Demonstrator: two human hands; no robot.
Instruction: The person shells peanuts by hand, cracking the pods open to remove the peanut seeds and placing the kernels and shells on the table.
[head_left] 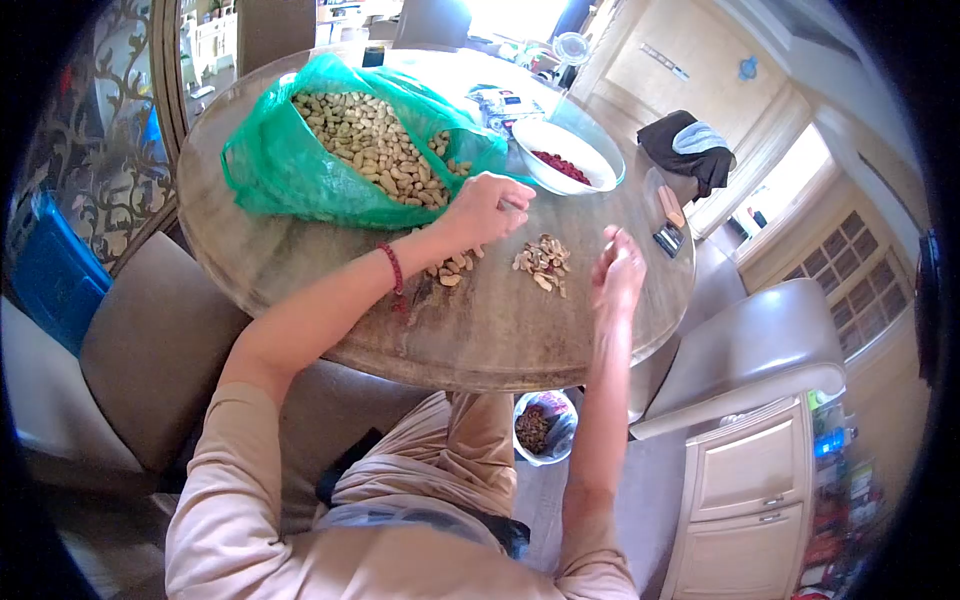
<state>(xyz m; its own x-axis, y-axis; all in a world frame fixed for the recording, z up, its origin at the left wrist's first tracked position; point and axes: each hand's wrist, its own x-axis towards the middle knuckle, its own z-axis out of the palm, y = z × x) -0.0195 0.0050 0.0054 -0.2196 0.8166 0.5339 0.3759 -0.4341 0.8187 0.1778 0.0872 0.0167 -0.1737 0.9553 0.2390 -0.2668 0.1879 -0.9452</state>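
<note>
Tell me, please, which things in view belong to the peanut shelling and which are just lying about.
Part of the job: green bag, loose peanuts, shell pile, bowl, red kernels, probably the floor bin.

Apparently just lying about: packet, dark jar, dark cloth, blue tub.

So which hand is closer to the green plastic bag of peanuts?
Left. The left hand is by the near edge of the green plastic bag; the right hand is farther off, right of the peanut shells.
</note>
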